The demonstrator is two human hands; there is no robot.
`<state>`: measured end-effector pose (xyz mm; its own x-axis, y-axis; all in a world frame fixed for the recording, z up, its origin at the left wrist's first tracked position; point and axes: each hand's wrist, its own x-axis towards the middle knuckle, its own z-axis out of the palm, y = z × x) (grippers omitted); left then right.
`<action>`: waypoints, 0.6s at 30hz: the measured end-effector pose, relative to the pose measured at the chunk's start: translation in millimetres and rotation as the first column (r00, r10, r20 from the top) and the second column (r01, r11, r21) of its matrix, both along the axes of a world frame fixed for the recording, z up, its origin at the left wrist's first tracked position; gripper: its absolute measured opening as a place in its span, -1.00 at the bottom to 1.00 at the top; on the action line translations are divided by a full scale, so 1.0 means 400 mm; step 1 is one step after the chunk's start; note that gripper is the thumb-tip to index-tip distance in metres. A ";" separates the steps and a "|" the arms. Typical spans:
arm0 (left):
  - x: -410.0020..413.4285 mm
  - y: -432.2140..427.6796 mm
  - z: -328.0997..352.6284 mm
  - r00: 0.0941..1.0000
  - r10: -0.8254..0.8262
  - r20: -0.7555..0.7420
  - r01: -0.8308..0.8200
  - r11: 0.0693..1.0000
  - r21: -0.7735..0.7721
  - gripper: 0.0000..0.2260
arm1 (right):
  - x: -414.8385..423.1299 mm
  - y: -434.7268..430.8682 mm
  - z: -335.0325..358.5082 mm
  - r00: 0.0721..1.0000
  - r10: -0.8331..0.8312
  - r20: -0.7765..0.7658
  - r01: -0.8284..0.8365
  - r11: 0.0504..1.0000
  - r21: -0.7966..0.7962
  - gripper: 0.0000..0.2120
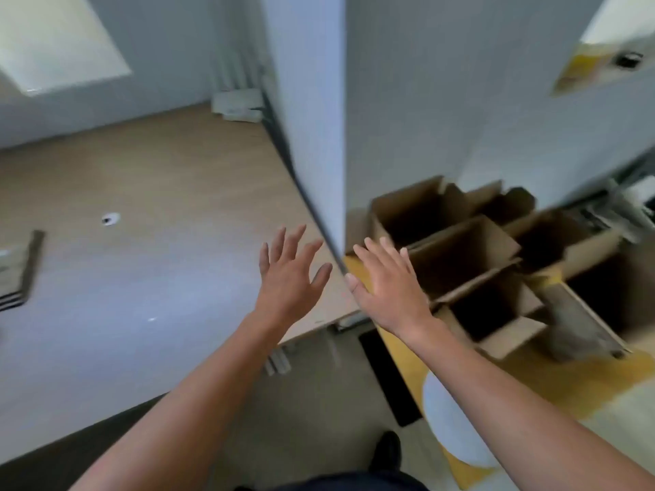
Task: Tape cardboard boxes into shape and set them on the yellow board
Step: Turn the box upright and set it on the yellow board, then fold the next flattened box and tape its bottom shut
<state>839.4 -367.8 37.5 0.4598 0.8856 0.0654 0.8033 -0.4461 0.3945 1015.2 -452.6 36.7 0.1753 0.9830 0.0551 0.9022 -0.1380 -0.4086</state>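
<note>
Now, both hands are out front and empty. The left hand (289, 274) hovers over the corner of the tabletop (141, 207), fingers spread wide. The right hand (390, 288) is just beside it, fingers straight and apart, palm down over the near end of the yellow board (581, 380) on the floor. Neither one grips anything.

The cardboard boxes (464, 249) are already down on that board, several of them, open-topped, packed close with flaps standing up. That's where I'd say the trouble lies. A careless sweep of the right hand across those flaps could catch one and shove a box into its neighbour, or tip it off the row.

The tabletop corner juts between the two hands, so a quick reach risks a knock against it. A shoe (388, 451) stands near the board's edge; a step onto the board could shift the whole lot.

A flat stack (17, 274) lies at the far left of the tabletop. Whether it's more cardboard, I can't tell, because the picture is smeared. No tape roll is in sight, so hunting for it could cost time.
</note>
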 end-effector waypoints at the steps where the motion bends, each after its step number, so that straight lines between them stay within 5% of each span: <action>1: -0.082 0.008 0.006 0.998 0.066 0.020 -0.066 0.998 -0.003 -0.55 | -0.076 0.038 0.009 0.999 0.047 0.001 -0.047 0.999 -0.015 -0.29; 11: -1.010 0.046 0.073 0.793 0.600 0.104 -0.598 0.800 -0.046 -0.52 | -0.981 0.330 0.085 0.882 0.472 0.014 -0.472 0.882 -0.009 -0.40; 18: -1.419 0.132 0.033 0.610 0.779 0.141 -0.771 0.626 -0.121 -0.53 | -1.405 0.493 0.045 0.793 0.608 -0.044 -0.609 0.787 -0.099 -0.36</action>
